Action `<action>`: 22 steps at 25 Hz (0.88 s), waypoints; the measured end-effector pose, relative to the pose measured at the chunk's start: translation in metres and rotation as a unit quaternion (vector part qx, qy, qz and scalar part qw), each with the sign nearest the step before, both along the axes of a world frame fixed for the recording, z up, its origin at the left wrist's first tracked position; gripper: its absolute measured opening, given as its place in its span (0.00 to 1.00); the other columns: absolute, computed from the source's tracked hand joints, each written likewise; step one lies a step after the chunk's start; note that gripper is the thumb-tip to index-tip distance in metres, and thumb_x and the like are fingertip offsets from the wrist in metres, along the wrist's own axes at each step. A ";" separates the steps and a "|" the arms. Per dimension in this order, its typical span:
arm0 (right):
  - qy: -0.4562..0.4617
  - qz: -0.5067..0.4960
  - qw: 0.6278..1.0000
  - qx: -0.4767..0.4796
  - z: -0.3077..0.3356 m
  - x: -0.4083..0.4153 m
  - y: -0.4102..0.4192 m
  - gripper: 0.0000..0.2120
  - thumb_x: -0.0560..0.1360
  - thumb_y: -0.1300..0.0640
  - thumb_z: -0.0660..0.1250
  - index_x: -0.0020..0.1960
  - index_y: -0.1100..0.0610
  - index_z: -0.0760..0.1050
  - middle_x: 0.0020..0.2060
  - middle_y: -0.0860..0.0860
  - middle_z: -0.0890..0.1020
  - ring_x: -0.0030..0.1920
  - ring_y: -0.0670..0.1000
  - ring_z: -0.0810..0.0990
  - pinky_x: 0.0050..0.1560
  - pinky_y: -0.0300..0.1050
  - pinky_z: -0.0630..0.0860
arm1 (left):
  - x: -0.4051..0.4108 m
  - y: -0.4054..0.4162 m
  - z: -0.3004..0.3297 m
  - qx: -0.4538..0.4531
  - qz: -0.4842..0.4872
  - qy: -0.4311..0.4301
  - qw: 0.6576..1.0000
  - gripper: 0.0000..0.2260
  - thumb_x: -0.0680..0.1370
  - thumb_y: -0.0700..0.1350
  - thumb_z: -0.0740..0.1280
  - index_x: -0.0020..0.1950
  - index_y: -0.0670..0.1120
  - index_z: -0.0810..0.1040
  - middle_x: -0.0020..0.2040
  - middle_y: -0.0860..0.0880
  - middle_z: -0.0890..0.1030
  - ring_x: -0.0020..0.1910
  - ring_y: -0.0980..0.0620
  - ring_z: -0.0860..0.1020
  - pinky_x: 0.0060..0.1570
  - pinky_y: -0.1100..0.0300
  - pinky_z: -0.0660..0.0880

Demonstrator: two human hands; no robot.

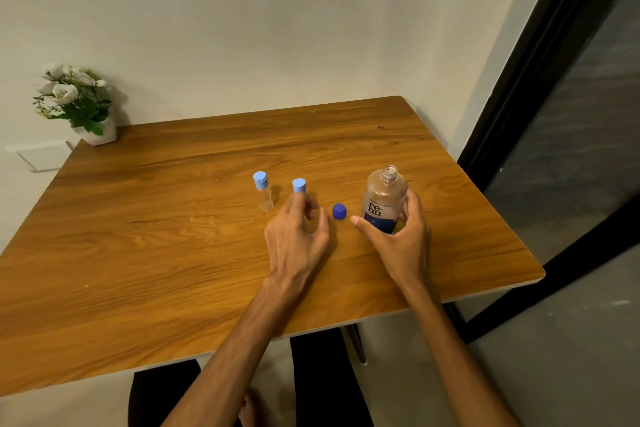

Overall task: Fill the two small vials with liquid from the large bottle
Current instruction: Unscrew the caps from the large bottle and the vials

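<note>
Wooden desk (173,253) carries all task items toward its right side. Large bottle (384,199) upright, uncapped, nr right edge; right hand (398,236) wraps it, fingers curled round body, thumb on label. Dark blue cap (339,211) lies just left of bottle. Left hand (298,236) at 2nd vial (299,186), fingers loosely curled at its body; actual grip cannot tell. 1st vial (264,194) stands apart, further left, capped. Flower pot (100,135) at far left corner.
</note>
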State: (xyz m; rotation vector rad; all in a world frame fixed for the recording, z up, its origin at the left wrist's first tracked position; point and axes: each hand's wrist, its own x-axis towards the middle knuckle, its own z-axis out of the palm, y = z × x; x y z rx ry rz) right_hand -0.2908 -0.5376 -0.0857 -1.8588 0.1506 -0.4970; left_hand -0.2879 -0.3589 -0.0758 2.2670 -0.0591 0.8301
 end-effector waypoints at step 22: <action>-0.034 0.146 0.987 -0.058 0.005 -0.034 0.138 0.14 0.71 0.61 0.79 0.56 0.54 0.86 0.32 0.44 0.84 0.29 0.43 0.81 0.29 0.34 0.75 | -0.021 0.087 0.011 -0.264 -0.032 0.059 0.962 0.16 0.69 0.47 0.81 0.35 0.45 0.74 0.28 0.52 0.70 0.29 0.54 0.65 0.30 0.55 0.64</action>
